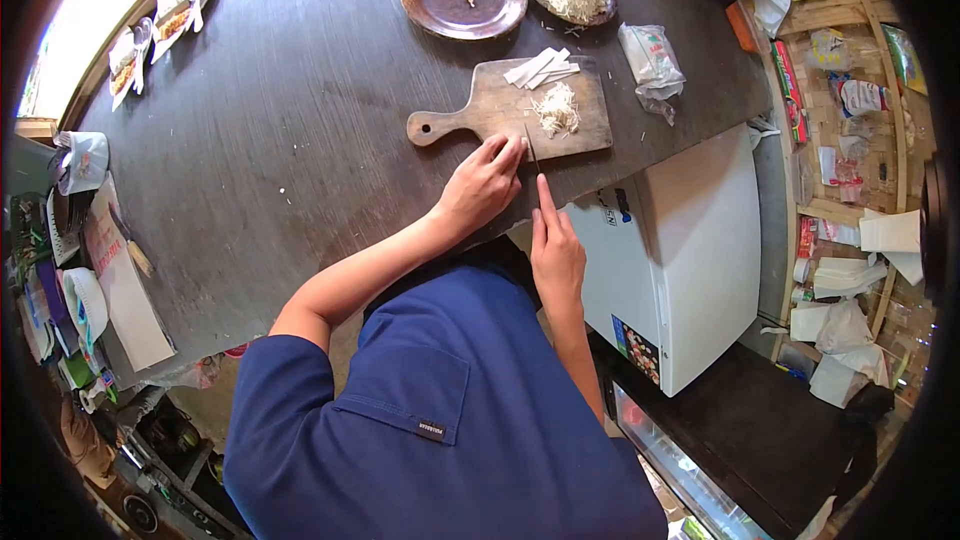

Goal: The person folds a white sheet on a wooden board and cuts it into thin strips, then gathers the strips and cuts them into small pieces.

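My left hand [486, 182] rests on the near edge of the wooden cutting board [490, 117]. Its fingers are bunched over a small pale piece, mostly hidden beneath them. In my right hand [556, 252] is a knife [532, 149], its thin blade standing on the board right beside the left fingertips. Further up the board lie several flat white strips [543, 68]. Below these, a small heap of fine pale shreds [556, 109] sits just right of the blade.
Beyond the board stand a brown plate [463, 22] with small brown cubes and a bowl [610, 12] heaped with white shreds. A plastic packet [652, 62] lies to the right. Wrapped cutlery [180, 10] is at the far left. A white freezer [690, 260] adjoins the dark table [300, 130].
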